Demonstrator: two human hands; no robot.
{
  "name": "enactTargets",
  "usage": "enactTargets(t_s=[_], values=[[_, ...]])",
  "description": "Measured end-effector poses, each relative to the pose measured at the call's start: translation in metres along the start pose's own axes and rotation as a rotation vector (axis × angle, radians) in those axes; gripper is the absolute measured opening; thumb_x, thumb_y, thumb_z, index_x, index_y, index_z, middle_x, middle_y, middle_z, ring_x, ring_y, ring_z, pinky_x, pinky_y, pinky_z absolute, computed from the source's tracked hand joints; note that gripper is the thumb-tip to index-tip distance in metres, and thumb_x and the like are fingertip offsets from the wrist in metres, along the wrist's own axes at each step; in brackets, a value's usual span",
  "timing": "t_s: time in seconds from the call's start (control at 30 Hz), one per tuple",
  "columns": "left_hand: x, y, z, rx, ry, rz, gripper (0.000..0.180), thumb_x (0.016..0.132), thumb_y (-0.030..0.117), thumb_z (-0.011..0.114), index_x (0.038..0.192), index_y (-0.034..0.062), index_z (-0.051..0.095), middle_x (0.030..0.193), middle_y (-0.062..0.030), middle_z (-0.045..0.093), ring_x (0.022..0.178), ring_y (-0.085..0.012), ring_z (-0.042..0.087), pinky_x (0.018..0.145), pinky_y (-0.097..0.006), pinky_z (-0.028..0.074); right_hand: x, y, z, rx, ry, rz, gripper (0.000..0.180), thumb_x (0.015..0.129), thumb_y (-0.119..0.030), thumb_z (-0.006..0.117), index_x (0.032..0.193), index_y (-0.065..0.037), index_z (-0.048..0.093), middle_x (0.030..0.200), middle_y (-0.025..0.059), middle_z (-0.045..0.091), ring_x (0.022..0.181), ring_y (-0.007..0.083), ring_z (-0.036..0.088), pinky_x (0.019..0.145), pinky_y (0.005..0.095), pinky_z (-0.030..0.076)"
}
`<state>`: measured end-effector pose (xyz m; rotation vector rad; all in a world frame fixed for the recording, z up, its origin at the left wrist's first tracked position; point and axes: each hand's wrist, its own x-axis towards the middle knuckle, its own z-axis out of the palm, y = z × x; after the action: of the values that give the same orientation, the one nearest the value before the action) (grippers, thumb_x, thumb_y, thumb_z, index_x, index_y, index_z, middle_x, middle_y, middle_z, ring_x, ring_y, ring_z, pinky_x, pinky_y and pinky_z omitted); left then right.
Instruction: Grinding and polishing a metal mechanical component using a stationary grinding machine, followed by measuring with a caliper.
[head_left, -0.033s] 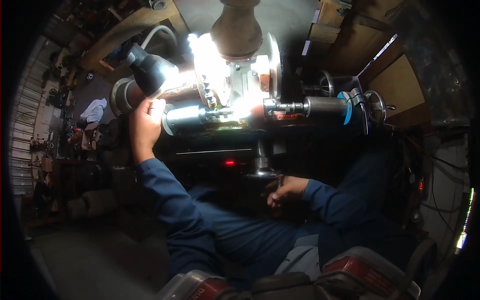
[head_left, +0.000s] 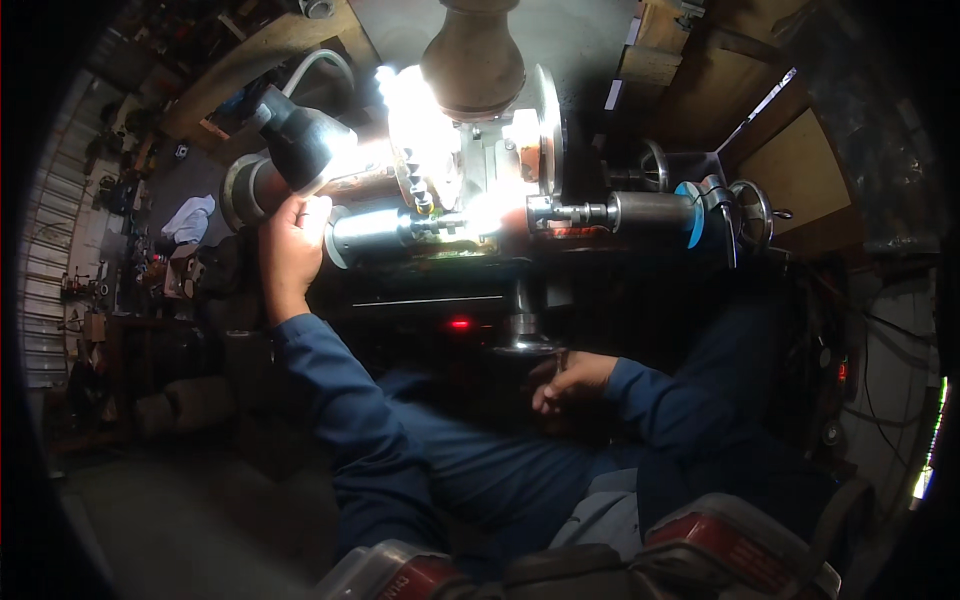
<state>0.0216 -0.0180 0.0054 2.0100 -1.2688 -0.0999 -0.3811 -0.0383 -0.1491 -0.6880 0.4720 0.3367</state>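
My left hand (head_left: 292, 255) is raised to the left end of a grinding machine, just under a black work lamp (head_left: 305, 145). Its fingers are closed by the end of a shiny metal cylinder (head_left: 375, 235); what they grip is hidden. Low in front of the machine, my right hand (head_left: 575, 380) curls around the handle at the edge of a metal handwheel (head_left: 525, 347). A second metal cylinder (head_left: 655, 215) faces the first from the right. Between them the lamp's glare washes out detail around the wheel (head_left: 549, 130).
A brown rounded housing (head_left: 475, 65) hangs over the machine. Another handwheel (head_left: 752, 215) is at the right end, beside a blue disc (head_left: 692, 215). Cluttered benches and a white cloth (head_left: 188, 220) lie to the left. A small red light (head_left: 459, 324) glows below the machine bed.
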Motion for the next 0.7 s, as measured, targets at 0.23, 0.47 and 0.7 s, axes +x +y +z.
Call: enactTargets(t_s=[0.23, 0.47, 0.7], values=[[-0.001, 0.010, -0.002, 0.061, 0.007, -0.050, 0.025, 0.087, 0.023, 0.067, 0.097, -0.0002, 0.067, 0.076, -0.0102, 0.067, 0.072, -0.0110, 0.059, 0.066, -0.028, 0.047, -0.001, -0.005, 0.003, -0.445, 0.112, 0.050, 0.031, 0.086, -0.022, 0.064, 0.105, 0.003, 0.066, 0.098, 0.0103, 0.071, 0.090, 0.0187, 0.067, 0.079, 0.0296, 0.052], [-0.002, 0.010, -0.001, 0.048, 0.019, -0.055, 0.024, 0.086, 0.023, 0.068, 0.097, 0.0008, 0.067, 0.082, -0.0112, 0.069, 0.076, -0.0145, 0.063, 0.069, -0.030, 0.048, -0.033, -0.031, 0.016, -1.230, 0.262, -0.049, 0.051, 0.080, -0.042, 0.068, 0.103, 0.003, 0.067, 0.093, 0.0214, 0.068, 0.086, 0.0367, 0.066, 0.076, 0.0409, 0.052], [-0.003, 0.004, 0.001, -0.051, 0.093, 0.013, 0.024, 0.085, 0.022, 0.067, 0.099, 0.0022, 0.067, 0.078, -0.0171, 0.066, 0.067, -0.0149, 0.060, 0.064, -0.030, 0.047, -0.104, -0.068, 0.044, -1.198, 0.804, -0.604, 0.018, 0.083, -0.017, 0.068, 0.090, -0.002, 0.065, 0.079, 0.0145, 0.066, 0.074, 0.0244, 0.066, 0.067, 0.0342, 0.052]])
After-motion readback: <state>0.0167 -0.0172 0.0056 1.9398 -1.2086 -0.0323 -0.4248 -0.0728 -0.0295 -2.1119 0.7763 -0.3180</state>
